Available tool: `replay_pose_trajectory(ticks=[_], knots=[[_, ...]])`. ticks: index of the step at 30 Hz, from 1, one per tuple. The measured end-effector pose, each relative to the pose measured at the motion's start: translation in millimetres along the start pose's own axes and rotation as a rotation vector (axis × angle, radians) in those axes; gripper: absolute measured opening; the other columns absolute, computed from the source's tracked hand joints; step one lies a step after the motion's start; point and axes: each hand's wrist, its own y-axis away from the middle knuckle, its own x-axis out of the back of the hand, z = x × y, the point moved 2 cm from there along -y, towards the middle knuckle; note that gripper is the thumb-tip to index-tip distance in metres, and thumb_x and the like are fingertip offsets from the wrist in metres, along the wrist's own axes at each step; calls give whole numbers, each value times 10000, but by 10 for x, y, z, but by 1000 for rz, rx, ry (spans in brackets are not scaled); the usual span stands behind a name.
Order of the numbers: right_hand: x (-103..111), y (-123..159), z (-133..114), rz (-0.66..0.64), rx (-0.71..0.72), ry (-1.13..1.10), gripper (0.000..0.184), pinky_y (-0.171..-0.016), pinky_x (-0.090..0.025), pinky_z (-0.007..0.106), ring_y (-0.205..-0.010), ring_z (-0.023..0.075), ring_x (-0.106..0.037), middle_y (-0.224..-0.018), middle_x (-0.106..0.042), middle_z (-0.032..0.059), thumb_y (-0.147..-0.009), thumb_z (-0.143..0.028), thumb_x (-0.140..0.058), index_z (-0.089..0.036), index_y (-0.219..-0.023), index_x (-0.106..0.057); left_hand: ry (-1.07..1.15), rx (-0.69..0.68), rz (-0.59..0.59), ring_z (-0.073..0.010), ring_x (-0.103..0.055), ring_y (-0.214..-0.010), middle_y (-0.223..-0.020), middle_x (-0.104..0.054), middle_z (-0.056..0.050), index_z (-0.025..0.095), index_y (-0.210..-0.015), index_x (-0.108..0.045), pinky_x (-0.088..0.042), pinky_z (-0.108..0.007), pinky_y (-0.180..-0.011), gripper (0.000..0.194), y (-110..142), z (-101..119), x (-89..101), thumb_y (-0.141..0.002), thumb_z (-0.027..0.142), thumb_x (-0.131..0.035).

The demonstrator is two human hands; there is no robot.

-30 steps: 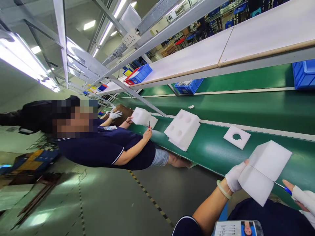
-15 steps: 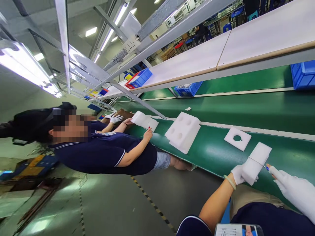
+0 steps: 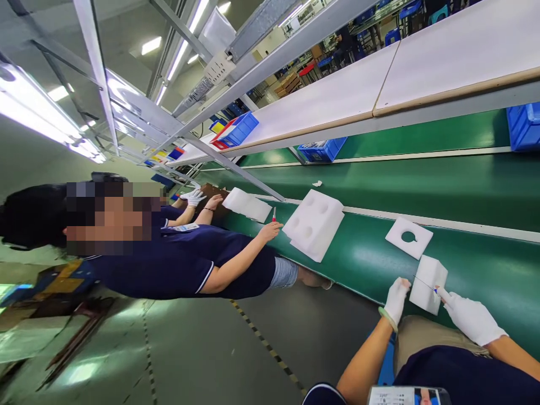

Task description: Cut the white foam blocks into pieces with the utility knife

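Green conveyor belt (image 3: pixel 464 191), blue bins (image 3: pixel 321 150).

Gloved hands (image 3: pixel 430 306) on foam block (image 3: pixel 427 284)

Seated co-worker (image 3: pixel 177 259), stacked foam trays (image 3: pixel 314 225), perhaps a cutout foam square (image 3: pixel 408 237); blue bins (image 3: pixel 323 149)

No lettering can be read; the badge (image 3: pixel 407 395) print is too small.
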Motion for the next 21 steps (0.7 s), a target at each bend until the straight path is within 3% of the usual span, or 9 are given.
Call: replay_pose_trajectory(ticks=[3,5,7,11,16,21], knots=[[-103,4,58,9,-4,14,458,-453,-343,282,-584,189,-647,-914,-662,68,-975,-224,-299,-263,-1408,-442,-249,-63,22,-297,-504,-1134,-1210,-558,-119,173,-1140,-536,-391,-412,-997,756,126,-85,-15,-563,596,-780],[-138,18,79,23,1,39,458,-461,-354,286,-578,187,-640,-901,-663,68,-982,-243,-287,-268,-1413,-439,-540,-95,10,-324,-529,-1083,-1169,-569,-124,181,-1137,-526,-433,-425,-925,802,124,-94,-68,-504,594,-795],[-144,42,91,50,5,76,455,-471,-366,291,-591,191,-639,-896,-664,71,-981,-250,-298,-265,-1412,-444,-778,-125,4,-328,-560,-1015,-1112,-586,-127,184,-1125,-519,-463,-429,-847,707,62,-57,-118,-582,584,-730],[-93,93,113,116,-6,117,434,-471,-366,283,-587,181,-629,-902,-662,63,-979,-249,-311,-279,-1374,-489,-923,-211,30,-309,-563,-987,-1077,-593,-121,186,-1107,-517,-452,-426,-850,510,-64,89,-184,-697,470,-624],[-15,85,98,103,-74,106,394,-435,-320,258,-539,166,-608,-810,-625,37,-968,-228,-338,-272,-1299,-546,-1044,-263,45,-293,-555,-973,-1078,-581,-113,177,-1089,-501,-452,-406,-816,501,-79,162,-268,-677,430,-633],[-49,31,68,70,-86,97,419,-429,-315,256,-510,166,-592,-755,-586,45,-975,-211,-305,-226,-1351,-489,-1087,-268,60,-277,-545,-978,-1091,-569,-96,188,-1095,-480,-446,-393,-808,497,-104,93,-334,-701,457,-617]])
